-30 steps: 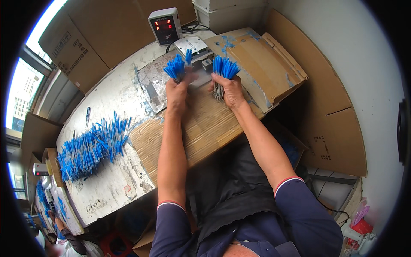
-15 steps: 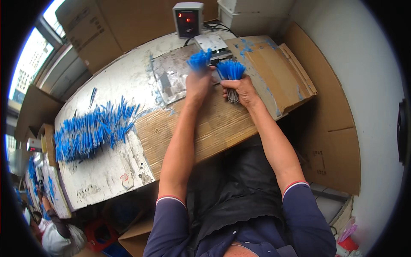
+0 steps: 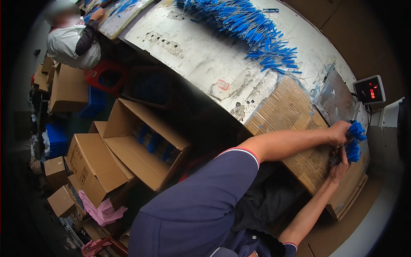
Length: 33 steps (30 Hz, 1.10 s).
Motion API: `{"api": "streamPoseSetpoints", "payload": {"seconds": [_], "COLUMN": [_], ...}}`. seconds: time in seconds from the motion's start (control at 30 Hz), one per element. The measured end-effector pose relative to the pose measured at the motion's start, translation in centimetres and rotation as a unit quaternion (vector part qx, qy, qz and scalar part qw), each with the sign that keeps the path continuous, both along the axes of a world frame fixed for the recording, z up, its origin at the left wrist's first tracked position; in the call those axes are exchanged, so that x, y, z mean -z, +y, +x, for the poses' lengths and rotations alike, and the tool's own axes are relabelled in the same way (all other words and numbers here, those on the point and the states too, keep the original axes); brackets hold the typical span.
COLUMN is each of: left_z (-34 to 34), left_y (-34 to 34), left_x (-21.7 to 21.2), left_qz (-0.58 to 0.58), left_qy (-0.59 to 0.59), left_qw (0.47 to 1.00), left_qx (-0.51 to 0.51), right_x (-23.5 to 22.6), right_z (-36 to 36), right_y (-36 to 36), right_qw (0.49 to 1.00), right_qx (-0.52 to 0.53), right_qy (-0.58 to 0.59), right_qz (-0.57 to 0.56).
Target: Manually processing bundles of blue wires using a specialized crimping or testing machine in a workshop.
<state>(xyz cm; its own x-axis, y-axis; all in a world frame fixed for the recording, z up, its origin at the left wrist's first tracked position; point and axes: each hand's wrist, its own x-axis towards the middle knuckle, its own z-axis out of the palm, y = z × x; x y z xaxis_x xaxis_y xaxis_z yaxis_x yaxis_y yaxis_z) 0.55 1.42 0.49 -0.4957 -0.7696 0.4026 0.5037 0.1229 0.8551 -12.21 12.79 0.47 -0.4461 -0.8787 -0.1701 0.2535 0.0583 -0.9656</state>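
Observation:
My left hand is closed around a bundle of thin wire sticks with blue ends. Just below it in the picture, my right hand grips a second bundle of blue-ended wire sticks, whose grey wire ends show at its left. The two hands are close together over the right end of the worktable, beyond a flat cardboard sheet. A large pile of the same blue-ended wire sticks lies on the white worktable. Some of these have small loops at their ends.
A small box with a red lit display stands beyond my hands. An open carton and several other boxes stand on the floor to the left. Another person sits at a table at the upper left, near a red stool.
My view has swung to the left, so hands and display now appear at the right edge and floor boxes show. Both hands still hold their bundles; my left hand is now closer to the right.

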Motion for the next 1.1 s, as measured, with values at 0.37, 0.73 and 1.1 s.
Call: {"api": "streamPoseSetpoints", "payload": {"seconds": [0.37, 0.73, 1.1], "left_z": [-1.3, 0.2, -1.2], "left_y": [-1.5, -0.8, 0.5], "left_x": [-0.2, -1.1, -1.2], "left_qz": [0.228, 0.221, 0.063], "left_qy": [0.089, -0.013, -0.094], "left_qw": [0.968, 0.967, 0.986], "left_qx": [0.052, 0.13, -0.126], "right_x": [-0.5, -3.9, -2.8], "right_z": [0.1, 4.4, 0.0], "right_y": [0.6, -0.1, -0.3], "right_qw": [0.986, 0.98, 0.973], "right_qx": [0.118, 0.107, 0.229], "right_qy": [0.086, 0.153, 0.042], "right_qz": [-0.086, -0.067, -0.002]}}
